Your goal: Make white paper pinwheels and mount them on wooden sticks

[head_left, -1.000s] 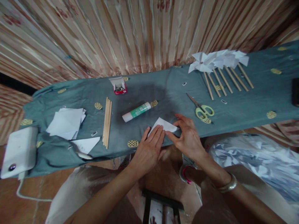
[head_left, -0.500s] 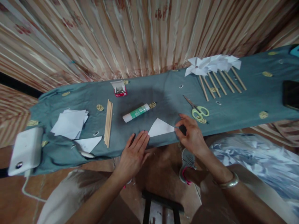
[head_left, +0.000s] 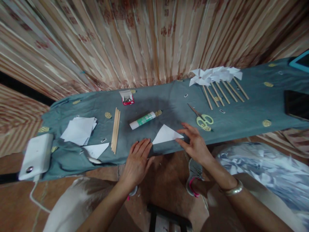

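Note:
A white paper folded into a triangle (head_left: 165,134) lies near the front edge of a narrow table under a grey-blue cloth (head_left: 169,100). My left hand (head_left: 137,160) rests flat at the table's edge just left of the triangle, fingers stretched out, holding nothing. My right hand (head_left: 194,143) sits at the triangle's right tip, fingers spread and loosely curved, with fingertips close to the paper. A glue stick (head_left: 143,120) lies just behind the triangle. Green-handled scissors (head_left: 202,118) lie to the right of my right hand.
Several wooden sticks (head_left: 116,129) and a stack of white paper squares (head_left: 78,130) lie to the left, with a folded paper (head_left: 96,149) and a white box (head_left: 36,156). A small red box of pins (head_left: 127,97) stands behind. Finished paper pinwheels on sticks (head_left: 217,80) lie at the right, beside a dark phone (head_left: 296,104).
My left hand slid off the paper to the left and now lies beside it. My right hand loosened at the triangle's right tip. The view tilted slightly.

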A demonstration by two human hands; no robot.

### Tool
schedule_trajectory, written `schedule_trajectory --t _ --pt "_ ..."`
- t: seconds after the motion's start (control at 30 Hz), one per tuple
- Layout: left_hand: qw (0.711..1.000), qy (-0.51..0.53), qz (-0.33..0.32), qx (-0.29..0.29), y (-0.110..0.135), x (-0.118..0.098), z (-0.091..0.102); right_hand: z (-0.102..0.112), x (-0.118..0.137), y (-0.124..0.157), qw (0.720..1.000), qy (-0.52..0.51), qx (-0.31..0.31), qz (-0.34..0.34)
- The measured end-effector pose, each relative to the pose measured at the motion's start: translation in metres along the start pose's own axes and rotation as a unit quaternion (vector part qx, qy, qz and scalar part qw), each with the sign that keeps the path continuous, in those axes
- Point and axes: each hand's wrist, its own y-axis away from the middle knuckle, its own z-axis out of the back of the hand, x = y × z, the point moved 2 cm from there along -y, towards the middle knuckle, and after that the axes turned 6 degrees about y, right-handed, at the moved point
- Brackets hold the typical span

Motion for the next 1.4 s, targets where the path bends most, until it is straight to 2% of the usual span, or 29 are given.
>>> schedule_trajectory --t 0.13,0.2,0.27,0.37,0.43,0.5,0.67,0.8,0.93,1.03,1.13,1.2,1.4 --pt "0.992 0.112 0.064 -0.008 -0.007 0.003 0.005 -0.001 0.002 -0.002 0.999 -0.043 0.001 -0.012" --pt "0.972 0.207 0.110 -0.025 -0.012 0.005 0.009 0.004 0.005 -0.004 0.998 -0.066 0.003 -0.013" --pt "0.934 0.310 0.170 -0.051 -0.018 0.006 0.014 0.010 0.011 -0.006 0.996 -0.085 0.003 -0.009" --pt "0.846 0.457 0.267 -0.067 -0.030 0.008 0.020 0.018 0.020 -0.007 0.995 -0.099 0.000 0.010" --pt "0.791 0.529 0.304 -0.046 -0.039 0.006 0.021 0.022 0.026 -0.008 0.995 -0.098 -0.002 0.027" --pt "0.769 0.559 0.310 -0.014 -0.047 0.004 0.021 0.024 0.031 -0.008 0.995 -0.092 -0.005 0.041" --pt "0.786 0.527 0.322 0.014 -0.055 0.005 0.014 0.027 0.040 -0.007 0.995 -0.072 -0.012 0.064" --pt "0.765 0.548 0.337 -0.011 -0.054 0.010 0.006 0.032 0.039 -0.008 0.995 -0.043 -0.023 0.086" --pt "0.729 0.583 0.354 -0.060 -0.055 0.014 0.006 0.044 0.012 -0.017 0.996 0.013 -0.062 0.070" --pt "0.719 0.590 0.356 -0.090 -0.057 0.017 0.010 0.055 -0.020 -0.026 0.982 0.157 -0.103 0.011" --pt "0.735 0.573 0.342 -0.117 -0.059 0.021 0.016 0.058 -0.044 -0.033 0.954 0.292 -0.047 -0.042" --pt "0.752 0.556 0.328 -0.132 -0.061 0.024 0.018 0.058 -0.052 -0.036 0.938 0.341 -0.021 -0.062" --pt "0.800 0.502 0.283 -0.168 -0.065 0.030 0.025 0.061 -0.057 -0.044 0.928 0.368 -0.004 -0.054"
